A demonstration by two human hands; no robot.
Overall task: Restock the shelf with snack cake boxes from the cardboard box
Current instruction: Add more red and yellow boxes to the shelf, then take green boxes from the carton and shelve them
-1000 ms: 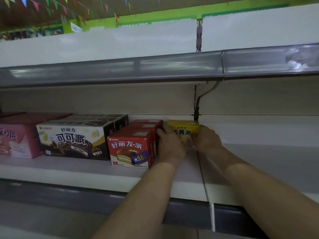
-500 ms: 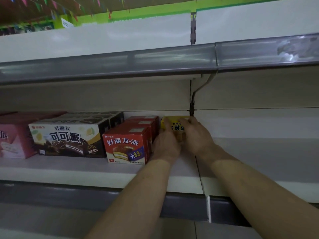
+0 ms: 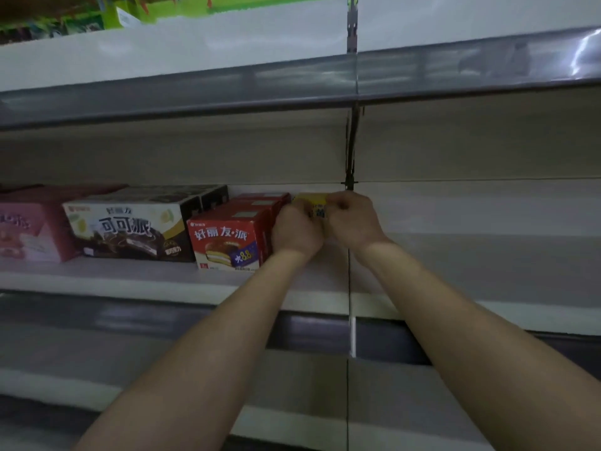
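As seen nearest the camera: two bare forearms, reaching up and forward from the lower edge toward the middle shelf (image 3: pixel 136 281); grey price rail along that shelf's front edge.

Left hand (image 3: pixel 297 231): knuckles toward the camera, fingers curled against the left side of the yellow snack cake box (image 3: pixel 313 203); grip on it likely, fingertips hidden. Right hand (image 3: pixel 353 219): fingers curled over the box's right front and top corner, clamped on it; both hands close together, nearly touching.

Yellow snack cake box: standing far back on the middle shelf, just beside the red boxes, largely covered by the hands; only the top edge and a strip of front print visible.

Red snack cake boxes (image 3: pixel 229 237): a row running front to back, immediately left of the left hand. Brown cocoa pie box (image 3: pixel 130 229): left of the red row, another behind it. Pink box (image 3: pixel 29 232): far left, cut by the frame edge.

Farthest: white back panel, dark upright bracket (image 3: pixel 351 151) at the seam behind the hands, upper shelf (image 3: pixel 195 89) with grey rail overhead.
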